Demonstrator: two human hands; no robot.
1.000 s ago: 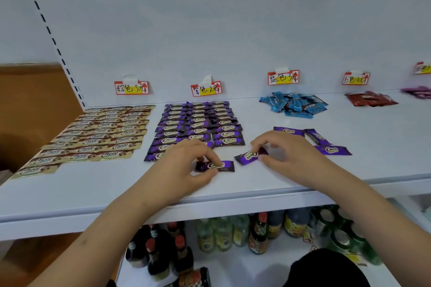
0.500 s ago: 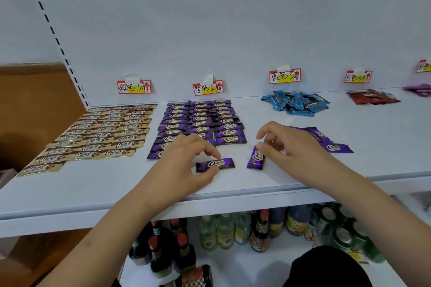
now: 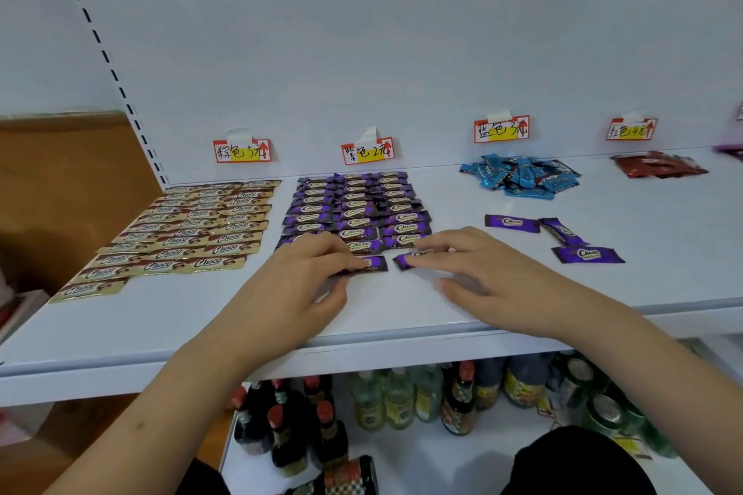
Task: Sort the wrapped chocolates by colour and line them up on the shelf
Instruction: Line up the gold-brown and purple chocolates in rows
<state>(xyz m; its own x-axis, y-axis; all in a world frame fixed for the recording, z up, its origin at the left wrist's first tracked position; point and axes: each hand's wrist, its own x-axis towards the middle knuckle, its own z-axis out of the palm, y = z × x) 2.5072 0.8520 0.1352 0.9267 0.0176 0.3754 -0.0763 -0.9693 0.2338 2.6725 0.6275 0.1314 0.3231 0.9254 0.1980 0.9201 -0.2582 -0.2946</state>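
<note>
Purple Choco chocolates (image 3: pixel 358 209) lie in three neat columns under the purple label (image 3: pixel 367 151). At the front of those columns, my left hand (image 3: pixel 305 277) presses its fingertips on one purple chocolate (image 3: pixel 377 263). Beside it, my right hand (image 3: pixel 478 265) rests straight fingers on another purple chocolate (image 3: pixel 404 259), which is mostly covered. Both thumbs are off the wrappers. Three loose purple chocolates (image 3: pixel 587 254) lie to the right. Gold chocolates (image 3: pixel 193 237) are lined up at the left.
A heap of blue chocolates (image 3: pixel 518 177) and a heap of red ones (image 3: pixel 659 165) sit at the back right of the white shelf (image 3: pixel 402 317) under their labels. Bottles and jars (image 3: pixel 394 402) stand on the lower shelf.
Both hands slid their purple chocolates back toward the front of the purple columns. The right hand's chocolate turned from upright to lying sideways, in line with the left one.
</note>
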